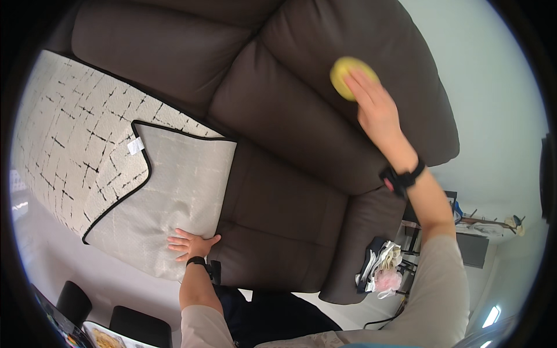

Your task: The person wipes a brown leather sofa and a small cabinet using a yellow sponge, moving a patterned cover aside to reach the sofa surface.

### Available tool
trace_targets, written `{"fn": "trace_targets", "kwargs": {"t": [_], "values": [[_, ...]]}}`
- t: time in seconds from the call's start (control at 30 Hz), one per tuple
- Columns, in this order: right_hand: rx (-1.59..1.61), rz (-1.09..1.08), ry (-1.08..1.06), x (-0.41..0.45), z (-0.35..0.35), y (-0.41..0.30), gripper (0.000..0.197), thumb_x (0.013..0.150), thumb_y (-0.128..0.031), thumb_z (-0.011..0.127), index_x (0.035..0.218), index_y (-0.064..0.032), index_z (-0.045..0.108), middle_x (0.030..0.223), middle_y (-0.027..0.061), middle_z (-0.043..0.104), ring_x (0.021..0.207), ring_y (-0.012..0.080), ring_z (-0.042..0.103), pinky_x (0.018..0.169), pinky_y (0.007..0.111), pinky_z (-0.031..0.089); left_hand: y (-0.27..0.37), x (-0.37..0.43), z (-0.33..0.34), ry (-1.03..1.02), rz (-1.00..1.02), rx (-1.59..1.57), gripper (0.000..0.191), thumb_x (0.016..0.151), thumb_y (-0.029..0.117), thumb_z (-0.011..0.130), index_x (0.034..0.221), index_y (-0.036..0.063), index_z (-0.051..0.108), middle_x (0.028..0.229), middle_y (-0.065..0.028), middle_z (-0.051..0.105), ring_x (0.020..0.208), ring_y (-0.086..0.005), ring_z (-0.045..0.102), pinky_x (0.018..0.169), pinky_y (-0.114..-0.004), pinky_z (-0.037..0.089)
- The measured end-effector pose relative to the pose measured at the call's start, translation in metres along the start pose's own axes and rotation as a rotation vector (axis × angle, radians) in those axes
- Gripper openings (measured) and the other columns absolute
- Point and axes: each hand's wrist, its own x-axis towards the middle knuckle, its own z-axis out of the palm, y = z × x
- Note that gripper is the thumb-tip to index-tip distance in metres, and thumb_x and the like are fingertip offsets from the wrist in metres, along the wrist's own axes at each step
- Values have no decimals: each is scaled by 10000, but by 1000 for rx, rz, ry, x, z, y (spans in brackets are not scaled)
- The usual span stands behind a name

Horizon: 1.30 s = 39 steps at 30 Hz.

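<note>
My right hand (377,106) presses a round yellow sponge or pad (342,78) against the upper back cushion of a dark brown leather-like sofa (278,117); both look slightly blurred. My left hand (196,244) lies palm down with fingers spread on the grey underside of a folded-back rug (182,187), close to the sofa seat. The rug's cream face (87,130) has black crossed lines and a black edge binding, and a white tag (135,145) is fixed at the edge of the folded part. Each wrist wears a black strap with a small device.
A pile of folded cloths with a pink mesh puff (387,279) is beside the sofa's right armrest (365,243). Black chairs (140,324) and a tray of food (106,337) are at lower left. A rack with hung items (487,226) stands at right, near the pale wall (491,108).
</note>
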Motion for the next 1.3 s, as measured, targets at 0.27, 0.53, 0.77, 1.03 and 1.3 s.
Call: {"fn": "trace_targets", "kwargs": {"t": [0.27,0.53,0.77,1.03,1.3], "values": [[-498,-346,-155,92,112,25,222,804,-166,523,989,-99,626,1136,49,583,1150,191,475,976,313,345,27,-3,7,-4,-6,-18,1474,530,574,807,1354,44,-295,1382,-300,-329,1326,-433,-248,1021,-668,28],[-227,-122,-916,-199,29,49,197,762,-118,534,919,-39,624,925,77,622,918,211,586,909,339,424,20,-4,5,28,-34,17,1490,506,603,800,1359,47,-288,1407,-301,-282,1338,-427,-223,1026,-670,34],[-49,-189,-364,-35,-59,20,312,730,-87,571,1038,-43,599,1170,105,571,1114,250,533,899,379,451,10,4,9,44,-74,37,1488,499,594,808,1364,104,-299,1434,-241,-282,1354,-387,-211,1022,-673,37],[-362,-432,-294,72,36,50,309,821,-123,526,1121,-86,592,1256,13,530,1213,160,438,1033,299,319,27,-5,9,51,-76,128,1477,487,668,765,1386,99,-260,1455,-257,-213,1373,-379,-155,1039,-650,104],[-322,-308,-981,-237,-79,110,220,807,-187,515,932,-67,651,907,72,645,915,230,607,808,384,481,31,-12,6,29,-64,85,1477,484,650,778,1387,116,-262,1459,-246,-215,1374,-373,-162,1034,-658,94]]}}
